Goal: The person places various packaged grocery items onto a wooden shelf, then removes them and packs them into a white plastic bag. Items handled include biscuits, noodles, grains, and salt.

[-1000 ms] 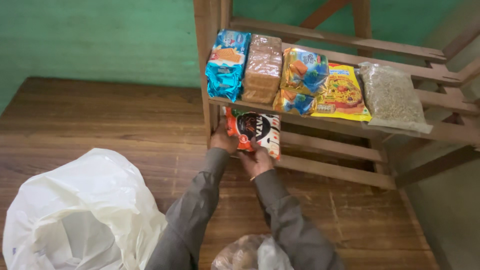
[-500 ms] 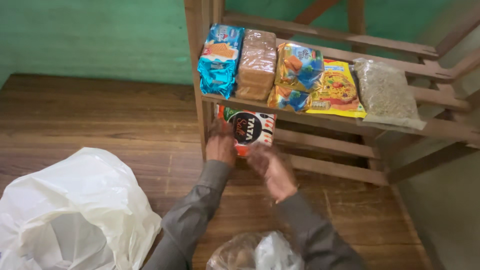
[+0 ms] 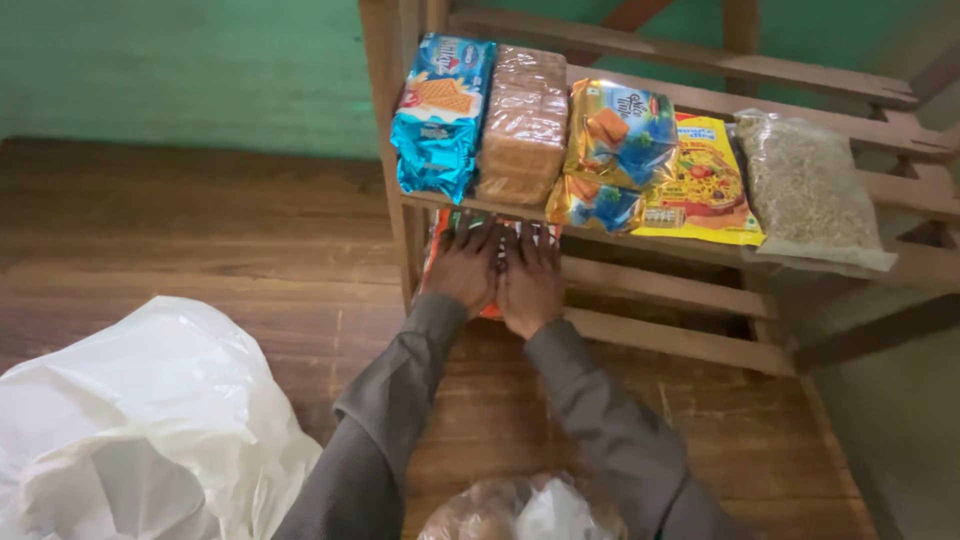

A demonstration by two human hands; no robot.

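Observation:
My left hand [image 3: 465, 268] and my right hand [image 3: 530, 285] lie flat, side by side, fingers spread, on a red, white and black packet [image 3: 436, 240]. The packet rests on the lower shelf of a wooden rack [image 3: 385, 120], at its left end. My hands hide most of the packet; only its orange left edge and top strip show. Both arms wear grey sleeves.
The upper shelf holds a blue biscuit pack [image 3: 440, 110], a clear-wrapped brown biscuit stack [image 3: 522, 125], a gold-and-blue pack [image 3: 615, 135], a yellow noodle pack [image 3: 705, 180] and a clear bag of seeds [image 3: 810, 190]. A white plastic bag [image 3: 140, 420] lies at the lower left, a clear bag [image 3: 520, 510] at the bottom edge.
The packet was held by both hands at the shelf front, then set in. My right hand came off it briefly; now both palms lie flat on it, further in.

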